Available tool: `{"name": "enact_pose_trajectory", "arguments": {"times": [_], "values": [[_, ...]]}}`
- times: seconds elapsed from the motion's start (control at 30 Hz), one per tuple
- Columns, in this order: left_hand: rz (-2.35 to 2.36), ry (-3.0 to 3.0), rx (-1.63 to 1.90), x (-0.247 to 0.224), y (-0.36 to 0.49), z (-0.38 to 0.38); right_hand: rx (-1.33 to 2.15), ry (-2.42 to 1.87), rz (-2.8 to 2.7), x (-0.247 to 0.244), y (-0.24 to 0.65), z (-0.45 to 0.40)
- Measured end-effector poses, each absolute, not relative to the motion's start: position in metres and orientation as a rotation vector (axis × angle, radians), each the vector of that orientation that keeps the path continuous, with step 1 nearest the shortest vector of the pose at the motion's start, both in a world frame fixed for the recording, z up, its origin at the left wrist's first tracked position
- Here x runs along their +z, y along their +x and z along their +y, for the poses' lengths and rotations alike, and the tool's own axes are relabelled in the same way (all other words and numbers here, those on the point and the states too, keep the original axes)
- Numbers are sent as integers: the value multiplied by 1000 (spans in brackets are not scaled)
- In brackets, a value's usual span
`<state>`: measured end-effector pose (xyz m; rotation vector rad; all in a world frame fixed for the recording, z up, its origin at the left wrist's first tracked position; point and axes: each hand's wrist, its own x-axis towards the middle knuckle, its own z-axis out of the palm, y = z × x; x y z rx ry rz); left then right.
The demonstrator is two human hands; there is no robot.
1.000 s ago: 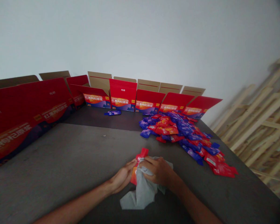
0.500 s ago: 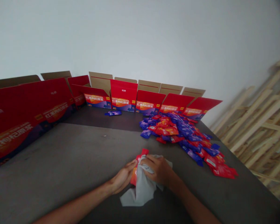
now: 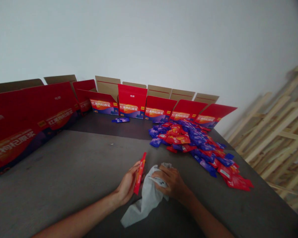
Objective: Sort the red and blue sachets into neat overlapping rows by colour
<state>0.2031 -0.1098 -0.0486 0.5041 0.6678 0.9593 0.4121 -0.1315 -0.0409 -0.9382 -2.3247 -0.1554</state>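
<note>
My left hand (image 3: 128,185) is closed on a red and orange sachet (image 3: 140,174), seen nearly edge-on and tilted over the grey table. Just to its right, my right hand (image 3: 171,181) grips a bunched pale grey cloth (image 3: 149,195), whose loose end hangs down toward the lower left. The cloth and the sachet are close together; a narrow gap shows between them. Beyond my hands to the right lies a heap of red and purple sachets (image 3: 188,137).
Open red cartons (image 3: 131,105) line the back of the dark table (image 3: 76,158), and larger red cartons (image 3: 34,115) stand along the left. A few purple sachets (image 3: 121,120) lie before the back row. Wooden slats (image 3: 270,129) lean at the right.
The cloth has come away from the red sachet, which has turned edge-on and shifted slightly left in my left hand. The cloth's loose end has swung left and down.
</note>
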Motion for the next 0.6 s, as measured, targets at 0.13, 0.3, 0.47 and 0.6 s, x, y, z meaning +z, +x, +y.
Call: {"name": "enact_pose_trajectory", "arguments": {"times": [0.13, 0.3, 0.47, 0.6], "values": [[653, 450, 823, -44, 203, -121, -105, -886, -2526, -53, 402, -135], [514, 380, 675, -47, 208, -132, -58, -849, -2506, -57, 388, -137], [454, 476, 654, -42, 205, -132, -23, -1051, -2297, -49, 389, -133], [453, 526, 666, -42, 205, -133, -19, -1094, -2223, -48, 388, -133]]}}
